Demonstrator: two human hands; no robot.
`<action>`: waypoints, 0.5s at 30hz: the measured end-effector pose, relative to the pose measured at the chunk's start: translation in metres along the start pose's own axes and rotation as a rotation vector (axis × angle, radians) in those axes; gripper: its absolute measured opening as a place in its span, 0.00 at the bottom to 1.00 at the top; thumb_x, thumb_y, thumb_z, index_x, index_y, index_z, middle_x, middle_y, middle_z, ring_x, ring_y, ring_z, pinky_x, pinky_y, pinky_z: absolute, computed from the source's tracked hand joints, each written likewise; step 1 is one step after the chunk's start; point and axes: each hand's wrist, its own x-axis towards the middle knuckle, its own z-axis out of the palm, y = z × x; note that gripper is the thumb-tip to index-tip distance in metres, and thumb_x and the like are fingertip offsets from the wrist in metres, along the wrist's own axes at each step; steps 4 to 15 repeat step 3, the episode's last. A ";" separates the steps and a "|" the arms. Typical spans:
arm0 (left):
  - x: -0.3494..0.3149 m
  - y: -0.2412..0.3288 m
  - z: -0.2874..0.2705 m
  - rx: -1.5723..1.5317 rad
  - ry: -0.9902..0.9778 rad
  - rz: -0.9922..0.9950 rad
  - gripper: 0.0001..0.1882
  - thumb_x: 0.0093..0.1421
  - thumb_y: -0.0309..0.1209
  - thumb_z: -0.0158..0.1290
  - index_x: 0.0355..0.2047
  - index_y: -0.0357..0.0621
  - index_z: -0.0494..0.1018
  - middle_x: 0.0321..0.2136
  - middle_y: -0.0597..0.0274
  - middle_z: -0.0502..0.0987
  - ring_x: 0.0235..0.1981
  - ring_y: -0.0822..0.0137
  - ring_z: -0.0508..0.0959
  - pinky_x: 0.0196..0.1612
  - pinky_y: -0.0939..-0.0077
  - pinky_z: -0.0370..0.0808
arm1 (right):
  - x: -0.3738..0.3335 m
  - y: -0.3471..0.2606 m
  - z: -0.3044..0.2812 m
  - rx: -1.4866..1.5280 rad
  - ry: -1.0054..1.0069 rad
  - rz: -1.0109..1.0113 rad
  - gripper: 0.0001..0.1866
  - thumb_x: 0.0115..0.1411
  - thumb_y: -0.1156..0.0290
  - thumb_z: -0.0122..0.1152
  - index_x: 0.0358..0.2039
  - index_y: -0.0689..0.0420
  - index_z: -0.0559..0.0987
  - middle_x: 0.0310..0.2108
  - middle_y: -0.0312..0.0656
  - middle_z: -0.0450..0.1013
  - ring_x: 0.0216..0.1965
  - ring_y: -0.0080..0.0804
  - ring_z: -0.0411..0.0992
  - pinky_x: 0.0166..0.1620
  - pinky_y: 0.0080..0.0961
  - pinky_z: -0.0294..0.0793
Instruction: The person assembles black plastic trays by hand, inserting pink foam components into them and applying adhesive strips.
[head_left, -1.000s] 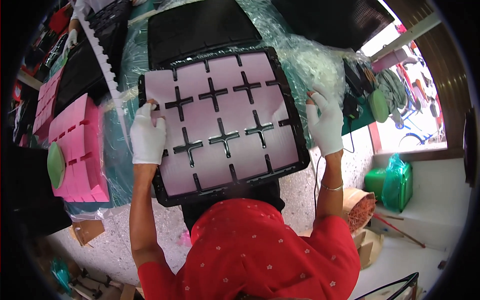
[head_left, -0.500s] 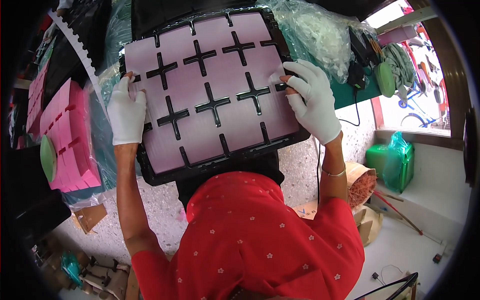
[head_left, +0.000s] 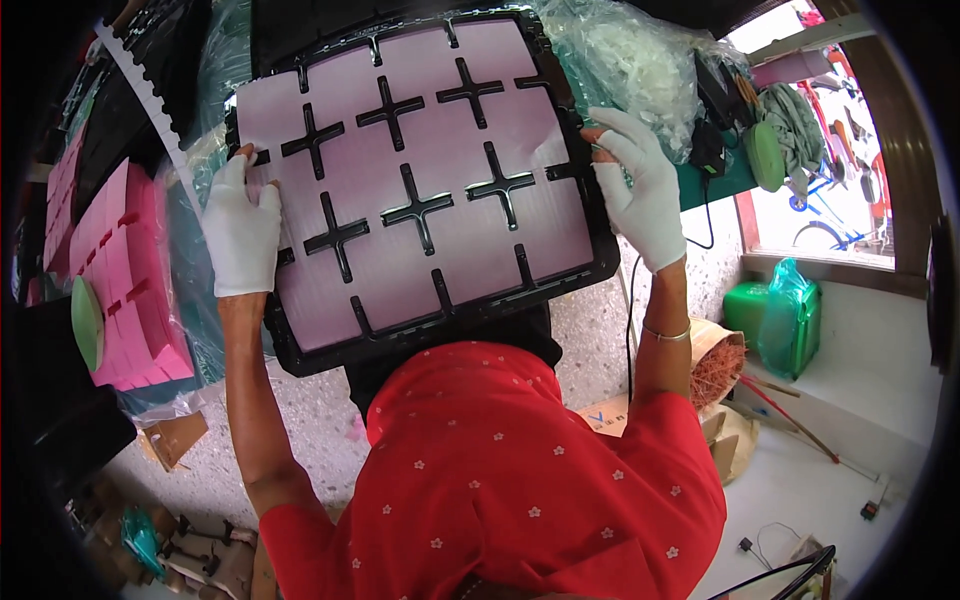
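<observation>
A pink-mauve sheet (head_left: 440,155) with cross-shaped cut-outs lies in a black plastic tray (head_left: 440,328), whose black ribs (head_left: 417,209) show through the cut-outs. The tray tilts in front of my body. My left hand (head_left: 242,232), in a white glove with bare fingertips, grips the tray's left edge, thumb on top. My right hand (head_left: 640,195), gloved alike, is at the tray's right rim with fingers bent together. Whether something thin is between those fingertips cannot be made out. Close by, the sheet's right part shows a faint crease.
Stacked pink blocks (head_left: 135,280) stand at left beside a green oval piece (head_left: 87,322). Clear plastic wrap (head_left: 640,75) covers the back right, near a black adapter (head_left: 708,150) with a cable. A green box (head_left: 745,312) and a woven sack (head_left: 718,365) are at right.
My right hand has moved off the sheet's right part, outward to the tray's rim. The tray and my left hand appear slightly farther left, as does the whole view.
</observation>
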 end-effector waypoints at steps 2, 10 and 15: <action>-0.002 0.001 0.000 0.004 0.010 -0.008 0.24 0.56 0.27 0.55 0.55 0.43 0.71 0.48 0.46 0.76 0.50 0.53 0.76 0.54 0.70 0.69 | -0.003 0.002 -0.002 -0.004 -0.019 0.027 0.12 0.54 0.76 0.58 0.40 0.58 0.79 0.49 0.45 0.73 0.53 0.44 0.69 0.57 0.37 0.66; -0.001 0.005 0.002 0.005 0.030 -0.009 0.24 0.57 0.28 0.55 0.55 0.43 0.71 0.49 0.45 0.76 0.51 0.54 0.76 0.54 0.71 0.69 | -0.003 0.005 -0.005 -0.014 -0.030 0.048 0.12 0.54 0.77 0.58 0.41 0.58 0.80 0.49 0.46 0.73 0.53 0.43 0.69 0.58 0.37 0.66; -0.001 0.005 0.002 0.005 0.030 -0.009 0.24 0.57 0.28 0.55 0.55 0.43 0.71 0.49 0.45 0.76 0.51 0.54 0.76 0.54 0.71 0.69 | -0.003 0.005 -0.005 -0.014 -0.030 0.048 0.12 0.54 0.77 0.58 0.41 0.58 0.80 0.49 0.46 0.73 0.53 0.43 0.69 0.58 0.37 0.66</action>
